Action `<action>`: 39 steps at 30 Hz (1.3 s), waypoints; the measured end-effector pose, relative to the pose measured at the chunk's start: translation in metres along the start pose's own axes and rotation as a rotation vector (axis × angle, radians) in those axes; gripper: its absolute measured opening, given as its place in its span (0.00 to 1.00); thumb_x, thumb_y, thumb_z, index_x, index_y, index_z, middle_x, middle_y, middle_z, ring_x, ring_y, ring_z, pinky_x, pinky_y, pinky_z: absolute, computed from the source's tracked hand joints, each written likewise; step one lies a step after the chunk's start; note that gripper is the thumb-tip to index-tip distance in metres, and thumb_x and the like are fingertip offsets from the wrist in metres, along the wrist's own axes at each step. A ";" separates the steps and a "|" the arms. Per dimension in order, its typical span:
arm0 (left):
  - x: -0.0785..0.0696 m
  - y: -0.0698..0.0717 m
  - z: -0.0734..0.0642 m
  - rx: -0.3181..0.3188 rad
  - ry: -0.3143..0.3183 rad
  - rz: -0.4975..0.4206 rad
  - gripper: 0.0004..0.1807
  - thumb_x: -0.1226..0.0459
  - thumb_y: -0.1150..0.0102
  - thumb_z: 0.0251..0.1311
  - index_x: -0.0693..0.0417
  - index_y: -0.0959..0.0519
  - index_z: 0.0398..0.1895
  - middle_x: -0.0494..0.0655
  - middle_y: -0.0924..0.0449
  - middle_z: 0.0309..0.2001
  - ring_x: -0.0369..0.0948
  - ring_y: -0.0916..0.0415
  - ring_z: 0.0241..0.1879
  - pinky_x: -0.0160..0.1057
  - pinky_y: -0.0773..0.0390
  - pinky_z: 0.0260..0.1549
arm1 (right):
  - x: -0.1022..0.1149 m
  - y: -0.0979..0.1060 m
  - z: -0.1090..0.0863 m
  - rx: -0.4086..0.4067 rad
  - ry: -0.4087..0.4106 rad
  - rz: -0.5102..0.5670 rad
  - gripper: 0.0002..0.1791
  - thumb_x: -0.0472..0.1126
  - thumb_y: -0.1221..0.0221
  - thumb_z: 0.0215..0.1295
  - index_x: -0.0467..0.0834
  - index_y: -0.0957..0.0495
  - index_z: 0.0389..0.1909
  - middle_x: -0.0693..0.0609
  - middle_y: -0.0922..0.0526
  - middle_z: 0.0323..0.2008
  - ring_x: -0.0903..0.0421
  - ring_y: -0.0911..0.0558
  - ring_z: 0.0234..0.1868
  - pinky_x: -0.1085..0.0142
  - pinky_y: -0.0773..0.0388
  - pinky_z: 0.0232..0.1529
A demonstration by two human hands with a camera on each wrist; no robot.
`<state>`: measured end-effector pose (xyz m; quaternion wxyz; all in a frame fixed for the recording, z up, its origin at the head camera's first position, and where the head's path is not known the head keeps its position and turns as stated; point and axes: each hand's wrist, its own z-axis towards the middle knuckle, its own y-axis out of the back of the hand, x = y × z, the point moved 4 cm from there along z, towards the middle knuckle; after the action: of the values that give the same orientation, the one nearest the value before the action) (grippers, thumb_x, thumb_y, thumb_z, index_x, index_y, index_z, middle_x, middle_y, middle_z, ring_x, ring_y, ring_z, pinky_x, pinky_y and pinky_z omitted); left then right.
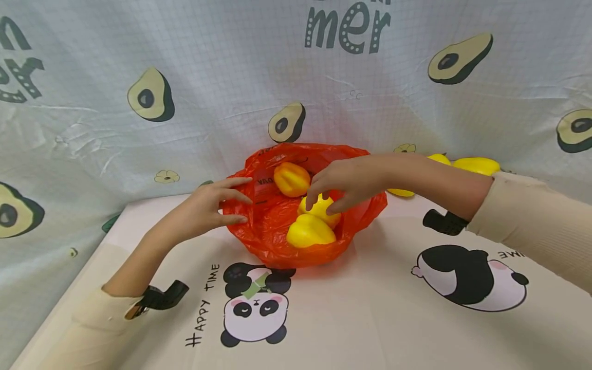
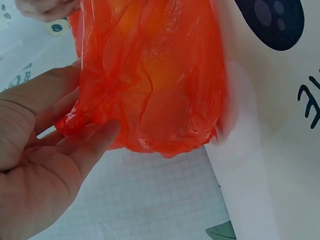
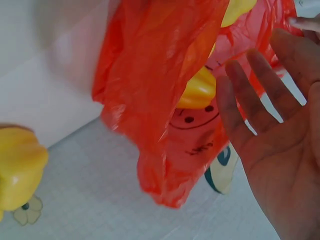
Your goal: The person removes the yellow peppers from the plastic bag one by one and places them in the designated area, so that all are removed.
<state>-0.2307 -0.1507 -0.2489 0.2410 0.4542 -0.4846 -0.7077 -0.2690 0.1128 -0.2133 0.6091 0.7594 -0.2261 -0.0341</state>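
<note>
A red plastic bag [image 1: 277,221] stands on the table with its mouth spread wide. Three yellow bell peppers lie inside: one at the back [image 1: 291,180], one in front [image 1: 311,231], and a third [image 1: 319,208] partly covered by fingers. My left hand [image 1: 215,203] holds the bag's left rim, with fingers on both sides of the thin plastic in the left wrist view. Over the bag's right side reaches my right hand [image 1: 339,182], its fingertips close over the third pepper. In the right wrist view its fingers [image 3: 265,90] are spread, with nothing gripped.
More yellow peppers [image 1: 476,164] lie beyond my right forearm, partly hidden by it. A wrist camera [image 1: 164,295] is strapped to each arm. The tablecloth [image 1: 347,318] has printed pandas; a curtain [image 1: 222,67] with printed avocados hangs right behind the bag.
</note>
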 end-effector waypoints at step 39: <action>-0.001 -0.009 0.001 0.017 -0.011 0.011 0.17 0.65 0.29 0.60 0.56 0.14 0.53 0.53 0.37 0.75 0.59 0.45 0.75 0.57 0.23 0.60 | 0.016 -0.028 0.084 0.438 -0.222 -0.004 0.17 0.52 0.31 0.63 0.61 0.26 0.49 0.58 0.25 0.51 0.58 0.28 0.56 0.68 0.17 0.44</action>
<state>-0.2302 -0.1456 -0.2570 0.2382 0.4497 -0.4944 -0.7047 -0.2731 0.0348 -0.2578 0.4012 0.8655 -0.2921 -0.0685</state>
